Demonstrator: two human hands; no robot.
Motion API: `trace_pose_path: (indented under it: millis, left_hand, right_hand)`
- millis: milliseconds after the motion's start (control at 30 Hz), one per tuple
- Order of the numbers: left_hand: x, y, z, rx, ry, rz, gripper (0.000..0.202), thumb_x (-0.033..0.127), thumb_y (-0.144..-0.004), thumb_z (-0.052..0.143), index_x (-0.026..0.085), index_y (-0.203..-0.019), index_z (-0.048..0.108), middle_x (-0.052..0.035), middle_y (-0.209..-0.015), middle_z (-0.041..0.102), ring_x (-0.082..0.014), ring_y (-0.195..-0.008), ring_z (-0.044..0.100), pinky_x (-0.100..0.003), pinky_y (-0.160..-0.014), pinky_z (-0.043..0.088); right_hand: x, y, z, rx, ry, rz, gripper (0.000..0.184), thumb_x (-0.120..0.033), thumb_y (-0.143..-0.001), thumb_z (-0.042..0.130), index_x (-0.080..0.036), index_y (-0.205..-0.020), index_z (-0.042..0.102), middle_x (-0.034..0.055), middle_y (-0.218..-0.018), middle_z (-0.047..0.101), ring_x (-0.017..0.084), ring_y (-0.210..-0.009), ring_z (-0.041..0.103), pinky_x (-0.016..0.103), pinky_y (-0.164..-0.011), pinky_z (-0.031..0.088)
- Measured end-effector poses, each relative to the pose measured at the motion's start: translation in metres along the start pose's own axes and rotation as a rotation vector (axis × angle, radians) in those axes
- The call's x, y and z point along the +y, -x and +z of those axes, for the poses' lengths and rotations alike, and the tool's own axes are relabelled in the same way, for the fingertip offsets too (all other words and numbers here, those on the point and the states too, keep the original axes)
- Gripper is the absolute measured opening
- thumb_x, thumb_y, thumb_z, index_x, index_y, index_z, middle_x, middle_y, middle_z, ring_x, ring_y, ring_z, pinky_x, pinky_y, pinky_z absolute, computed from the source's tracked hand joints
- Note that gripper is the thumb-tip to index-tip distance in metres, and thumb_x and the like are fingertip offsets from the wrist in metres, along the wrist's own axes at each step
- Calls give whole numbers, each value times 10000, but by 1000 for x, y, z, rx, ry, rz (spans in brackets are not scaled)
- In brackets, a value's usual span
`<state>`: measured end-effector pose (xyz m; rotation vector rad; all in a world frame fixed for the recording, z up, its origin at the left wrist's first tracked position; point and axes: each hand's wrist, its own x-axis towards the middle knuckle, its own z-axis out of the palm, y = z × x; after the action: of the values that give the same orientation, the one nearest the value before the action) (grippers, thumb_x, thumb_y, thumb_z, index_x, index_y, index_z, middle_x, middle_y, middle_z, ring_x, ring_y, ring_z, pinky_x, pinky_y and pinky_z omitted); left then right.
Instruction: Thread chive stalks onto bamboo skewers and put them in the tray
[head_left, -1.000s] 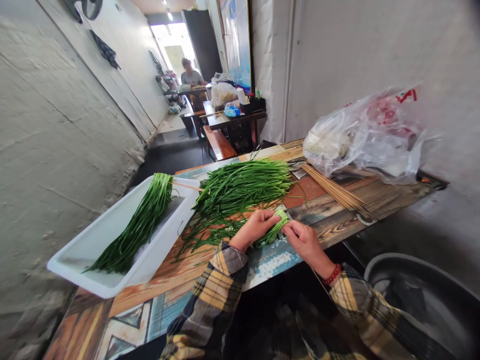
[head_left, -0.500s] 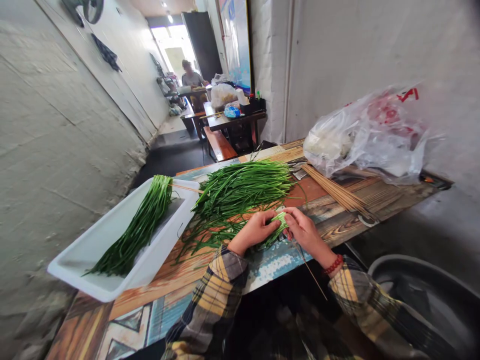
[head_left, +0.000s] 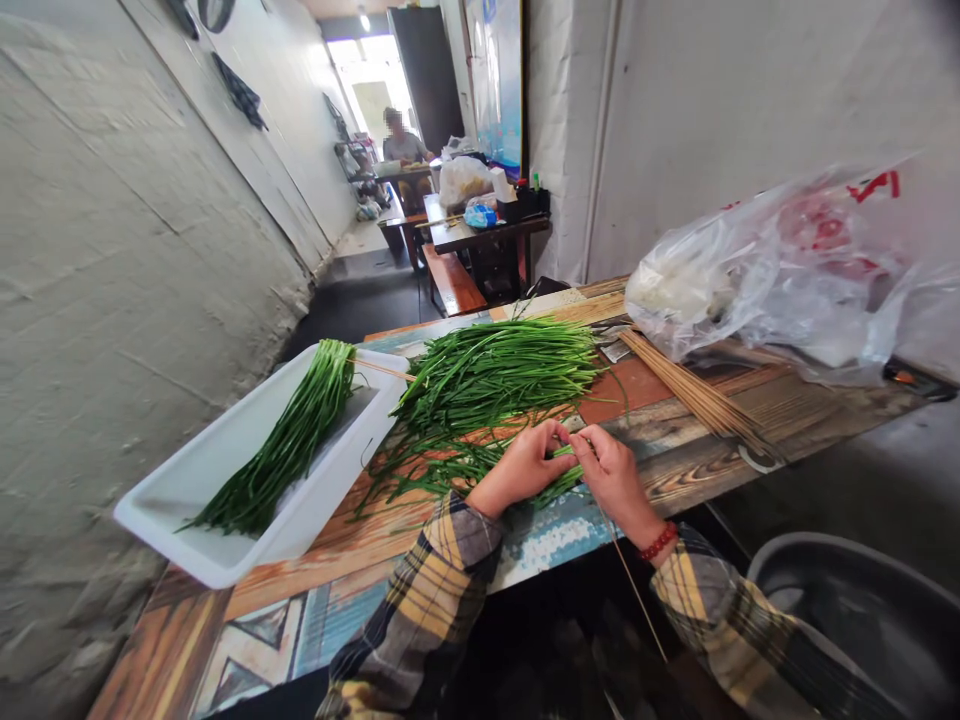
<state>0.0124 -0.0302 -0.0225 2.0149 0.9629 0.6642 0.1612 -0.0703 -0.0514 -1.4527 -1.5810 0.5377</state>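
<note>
My left hand [head_left: 525,464] is closed around a small bunch of garlic chives [head_left: 561,486], the leaves trailing left across the table. Right beside it, my right hand [head_left: 613,484] pinches at the stem ends, fingertips meeting those of the left. A thin wooden skewer [head_left: 636,588] slants down from under my right hand past the table edge; its upper end is hidden. Behind my hands lies a large pile of loose chives [head_left: 502,368]. More chives [head_left: 289,450], threaded at the stem ends on a skewer, rest in a white tray [head_left: 176,555] at the left.
Loose bamboo skewers [head_left: 686,390] lie on the patterned table [head_left: 360,600] to the right, before a bulging plastic bag [head_left: 780,275]. A dark tub [head_left: 802,548] stands below at the right. Farther back, a person [head_left: 405,140] sits beyond another table [head_left: 480,236] and a bench [head_left: 454,280].
The view has shifted slightly, so most things sit farther right. My fingertips have come closer together over the stem ends, and more of the skewer shows below my right hand.
</note>
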Motion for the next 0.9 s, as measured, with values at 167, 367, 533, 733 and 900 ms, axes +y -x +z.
trace_pose_path:
  millis: [167, 367, 533, 733, 900]
  left_hand:
    - [-6, 0, -11, -1, 121, 10, 199, 315, -793, 614, 144, -883, 568, 6, -722, 603, -97, -645, 536, -192, -594, 404]
    - [-30, -1, -50, 360, -250, -118, 130, 193, -832, 515, 160, -823, 640, -29, -793, 663, -140, -741, 590, -247, -706, 442]
    - [-36, 2, -52, 296, -764, -158, 223, 174, -865, 475, 195, -906, 693, -66, -905, 656, -186, -864, 580, -287, -760, 421]
    - [-32, 0, -47, 308, -1040, -247, 240, 256, -889, 467, 213, -901, 703, -82, -921, 635, -235, -946, 538, -335, -748, 375]
    - [-34, 2, -46, 277, -1023, -266, 200, 266, -868, 512, 208, -937, 691, -85, -919, 637, -231, -921, 541, -336, -737, 350]
  right_hand:
    - [3, 4, 0, -11, 68, -11, 365, -464, -929, 388, -188, -816, 599, 16, -649, 630, 172, -615, 603, 253, -585, 378]
    - [4, 7, 0, 5, 25, -26, 360, -462, -926, 391, -189, -805, 594, 4, -657, 626, 158, -612, 597, 244, -599, 382]
    - [4, 7, 1, 27, 32, -24, 364, -464, -924, 401, -186, -806, 603, 9, -662, 628, 163, -607, 588, 251, -599, 374]
    - [5, 7, 1, 16, 30, -23, 368, -471, -918, 401, -188, -805, 608, 17, -667, 638, 165, -599, 582, 252, -587, 376]
    - [5, 7, 1, 23, 53, -23, 392, -490, -915, 391, -190, -801, 615, 10, -626, 621, 171, -592, 585, 256, -585, 384]
